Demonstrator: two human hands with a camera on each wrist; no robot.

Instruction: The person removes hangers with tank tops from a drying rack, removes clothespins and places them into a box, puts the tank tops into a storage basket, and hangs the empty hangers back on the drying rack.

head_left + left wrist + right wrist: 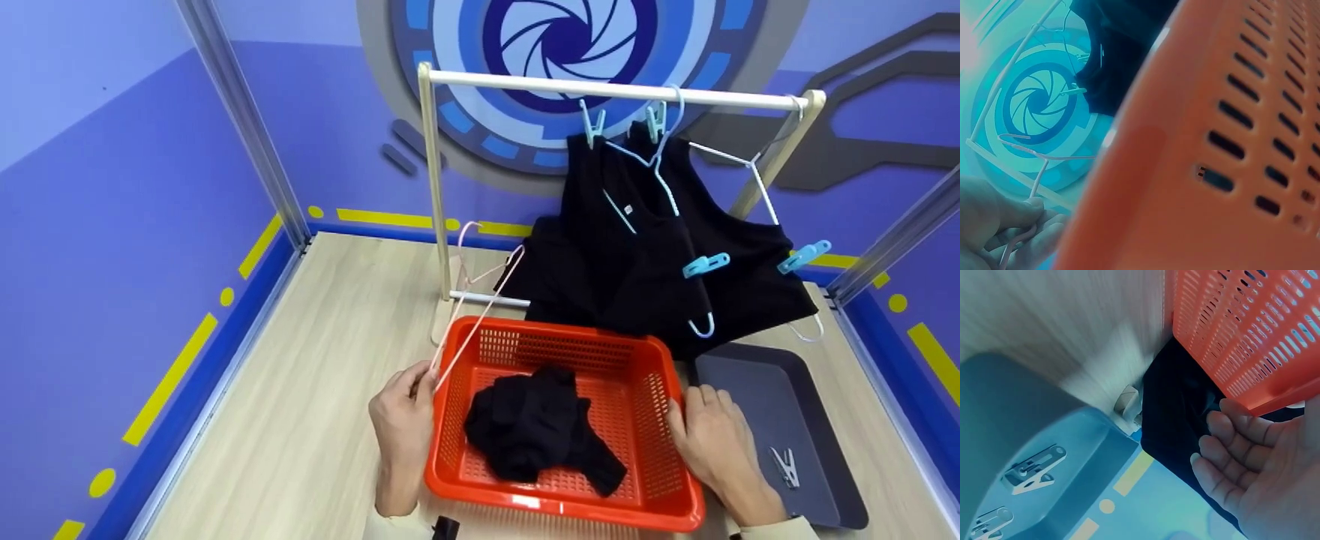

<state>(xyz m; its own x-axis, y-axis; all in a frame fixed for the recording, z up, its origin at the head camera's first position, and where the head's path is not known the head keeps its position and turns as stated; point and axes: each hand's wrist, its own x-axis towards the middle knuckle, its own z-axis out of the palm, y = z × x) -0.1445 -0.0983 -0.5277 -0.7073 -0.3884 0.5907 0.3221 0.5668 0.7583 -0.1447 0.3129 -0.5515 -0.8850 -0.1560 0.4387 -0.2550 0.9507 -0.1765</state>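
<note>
My left hand (405, 427) holds a thin pink hanger (480, 319) upright beside the left rim of a red plastic basket (570, 513). In the left wrist view the hanger's wire (1036, 184) runs between thumb and fingers. A crumpled black garment (525, 427) lies inside the basket. Over the basket's right rim rests my right hand (716, 439), thumb at the rim and the other fingers outside. The right wrist view shows those fingers (1230, 467) loosely bent, the index at the rim's edge.
Behind the basket stands a rack (525, 82) with black tops (630, 277) on a blue hanger (662, 180) and a white hanger (763, 191), fastened with blue clothespins (706, 265). At right, a dark grey tray (780, 397) carries clothespins (785, 468).
</note>
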